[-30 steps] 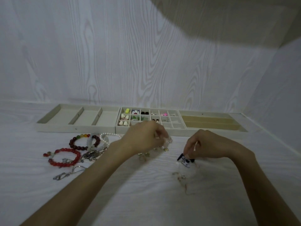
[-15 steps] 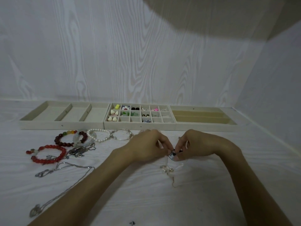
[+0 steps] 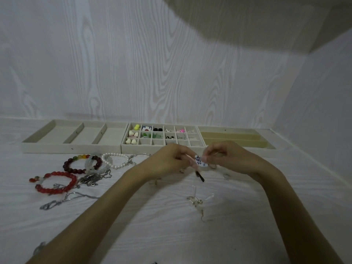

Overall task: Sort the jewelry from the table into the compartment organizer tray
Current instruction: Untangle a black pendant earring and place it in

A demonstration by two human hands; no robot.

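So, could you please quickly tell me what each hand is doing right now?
Left hand: pinching the white earring with blue pattern and black tassel.
Right hand: pinching the same earring.

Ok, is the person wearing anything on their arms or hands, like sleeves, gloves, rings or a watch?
Nothing is visible: both forearms are bare to the frame edge, with no sleeves or gloves. The left hand and right hand show no rings, watch or bracelet.
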